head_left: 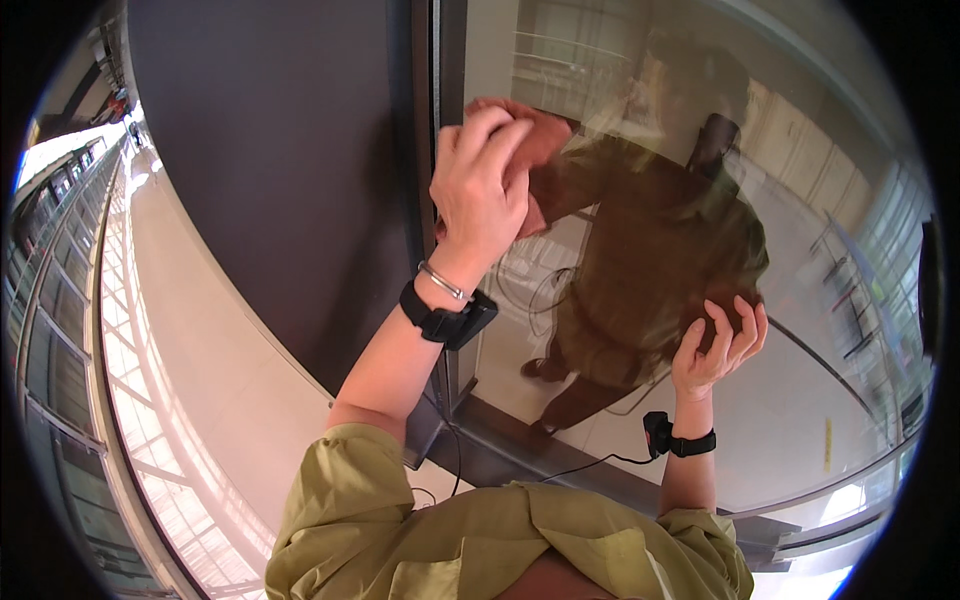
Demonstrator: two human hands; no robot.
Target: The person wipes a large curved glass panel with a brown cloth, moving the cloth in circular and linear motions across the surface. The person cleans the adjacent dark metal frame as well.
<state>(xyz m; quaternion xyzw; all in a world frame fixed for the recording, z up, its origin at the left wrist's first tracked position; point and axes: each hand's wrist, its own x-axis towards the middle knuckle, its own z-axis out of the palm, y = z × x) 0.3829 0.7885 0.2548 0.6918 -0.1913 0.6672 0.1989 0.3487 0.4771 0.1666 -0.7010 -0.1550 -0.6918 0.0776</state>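
My left hand (484, 180) presses a folded reddish-brown cloth (551, 139) against the left edge of a large glass pane (787, 405), beside its dark upright frame (451, 67). The fingers are bent over the cloth, which shows above and below them. Lower on the right, my right hand (720, 345) is raised before the glass with its fingers curled and apart, holding nothing. Whether its fingertips touch the pane, I cannot tell. My body's reflection covers much of the glass.
A dark flat panel (262, 150) adjoins the frame on the left. Black devices are strapped to my left wrist (450, 319) and right wrist (679, 439), with thin black cables (592, 465) running from them. Further left, a railing (64, 345) runs along a pale walkway floor (195, 315).
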